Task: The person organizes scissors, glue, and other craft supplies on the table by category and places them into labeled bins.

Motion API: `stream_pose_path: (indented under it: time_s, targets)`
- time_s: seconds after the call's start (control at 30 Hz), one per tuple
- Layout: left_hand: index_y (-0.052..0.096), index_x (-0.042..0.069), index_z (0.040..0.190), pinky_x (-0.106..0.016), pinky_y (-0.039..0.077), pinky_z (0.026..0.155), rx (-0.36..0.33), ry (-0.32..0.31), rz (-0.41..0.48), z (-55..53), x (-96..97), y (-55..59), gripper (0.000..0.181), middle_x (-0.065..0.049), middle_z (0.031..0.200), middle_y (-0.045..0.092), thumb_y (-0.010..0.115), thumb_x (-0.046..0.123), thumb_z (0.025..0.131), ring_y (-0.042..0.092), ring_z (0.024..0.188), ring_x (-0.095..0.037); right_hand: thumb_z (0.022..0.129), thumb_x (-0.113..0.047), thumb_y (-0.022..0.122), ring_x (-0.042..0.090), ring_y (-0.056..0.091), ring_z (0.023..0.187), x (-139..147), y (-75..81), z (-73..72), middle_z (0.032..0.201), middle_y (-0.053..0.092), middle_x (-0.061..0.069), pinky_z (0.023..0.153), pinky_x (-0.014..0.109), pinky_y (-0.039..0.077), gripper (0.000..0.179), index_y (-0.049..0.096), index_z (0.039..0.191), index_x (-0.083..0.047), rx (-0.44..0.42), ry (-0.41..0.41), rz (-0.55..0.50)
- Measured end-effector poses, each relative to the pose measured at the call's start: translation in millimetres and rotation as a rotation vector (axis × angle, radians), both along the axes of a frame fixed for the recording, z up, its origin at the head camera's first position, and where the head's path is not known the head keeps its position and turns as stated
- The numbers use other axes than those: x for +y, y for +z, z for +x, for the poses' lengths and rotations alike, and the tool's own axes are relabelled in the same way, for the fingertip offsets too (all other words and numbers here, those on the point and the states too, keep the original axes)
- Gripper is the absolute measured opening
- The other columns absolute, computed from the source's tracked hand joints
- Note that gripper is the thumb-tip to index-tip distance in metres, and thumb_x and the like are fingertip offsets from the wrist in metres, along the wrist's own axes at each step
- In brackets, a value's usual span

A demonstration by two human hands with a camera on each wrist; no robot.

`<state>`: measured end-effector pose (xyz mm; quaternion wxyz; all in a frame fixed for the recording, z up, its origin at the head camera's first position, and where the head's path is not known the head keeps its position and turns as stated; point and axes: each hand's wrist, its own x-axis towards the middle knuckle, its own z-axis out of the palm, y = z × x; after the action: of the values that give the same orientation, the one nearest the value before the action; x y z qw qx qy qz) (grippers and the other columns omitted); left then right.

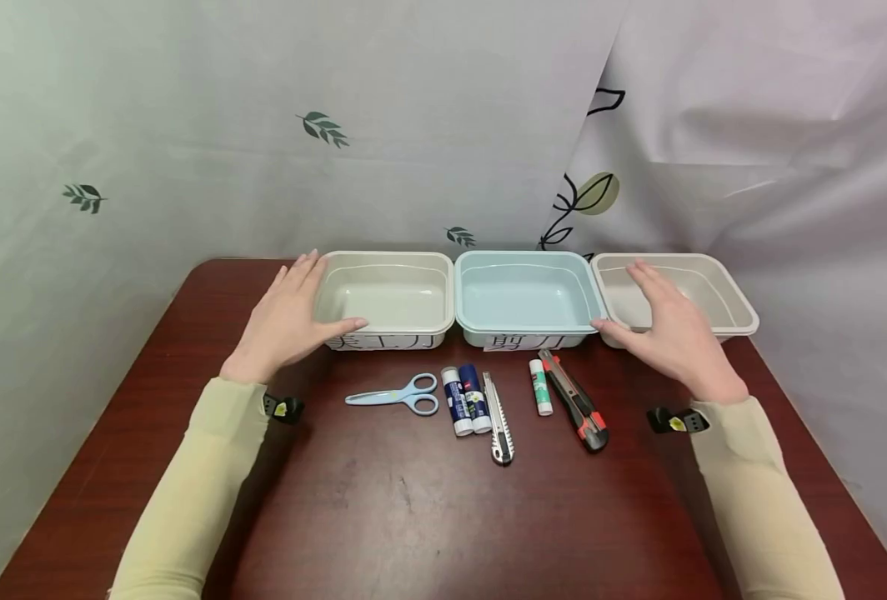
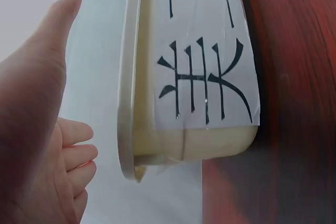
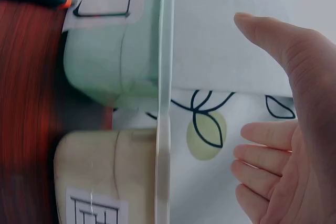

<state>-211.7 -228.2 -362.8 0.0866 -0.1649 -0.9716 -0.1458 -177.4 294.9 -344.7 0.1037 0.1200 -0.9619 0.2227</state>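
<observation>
My left hand (image 1: 284,317) is held over the left end of a cream plastic bin (image 1: 391,292), fingers extended and thumb spread. In the left wrist view a gap shows between that hand (image 2: 50,145) and the bin's rim (image 2: 126,77). On the other side, my right hand (image 1: 676,333) hovers above the beige bin (image 1: 714,292), its thumb near the corner of the light blue bin (image 1: 526,292). Nothing is in either hand. Light blue scissors (image 1: 391,397), two dark blue glue sticks (image 1: 466,400) and a silver utility knife (image 1: 498,421) lie in front of the bins.
Right of these lie a small green glue stick (image 1: 540,387) and a black-and-red utility knife (image 1: 574,402). Paper labels with black characters, such as the label (image 2: 207,56) on the cream bin, mark the bin fronts. Behind the dark red table (image 1: 413,525) hangs a pale leaf-print sheet (image 1: 413,125).
</observation>
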Motion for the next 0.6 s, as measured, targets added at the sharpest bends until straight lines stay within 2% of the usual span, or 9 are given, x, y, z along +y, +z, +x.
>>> stream_pose_path:
  time_s: [0.17, 0.3, 0.6]
  targets:
    - [0.026, -0.004, 0.159, -0.045, 0.002, 0.125, -0.018, 0.015, 0.012, -2.6, -4.6, -4.2, 0.119, -0.024, 0.164, 0.022, 0.062, 0.079, 0.082, 0.015, 0.153, -0.036, 0.087, -0.055, 0.076, 0.044, 0.036, 0.142, -6, 0.3, 3.5, 0.161, 0.035, 0.016, 0.111, 0.064, 0.032, 0.094, 0.038, 0.158, -0.007, 0.012, 0.019, -0.037]
    - [0.025, -0.005, 0.159, -0.050, 0.006, 0.124, -0.032, 0.033, 0.014, -4.5, -8.0, -9.3, 0.119, -0.025, 0.163, 0.023, 0.062, 0.079, 0.082, 0.016, 0.152, -0.037, 0.086, -0.054, 0.077, 0.042, 0.037, 0.142, -10, 0.1, 6.5, 0.159, 0.037, 0.017, 0.112, 0.062, 0.032, 0.093, 0.040, 0.157, -0.007, 0.012, 0.038, -0.053]
    - [0.017, -0.005, 0.160, -0.051, 0.006, 0.124, -0.086, 0.060, 0.026, -7.5, -13.8, -20.9, 0.120, -0.026, 0.164, 0.017, 0.060, 0.078, 0.084, 0.012, 0.153, -0.037, 0.084, -0.053, 0.080, 0.037, 0.044, 0.139, -18, -3.3, 14.0, 0.152, 0.049, 0.014, 0.111, 0.056, 0.037, 0.087, 0.049, 0.152, -0.007, 0.067, 0.087, -0.037]
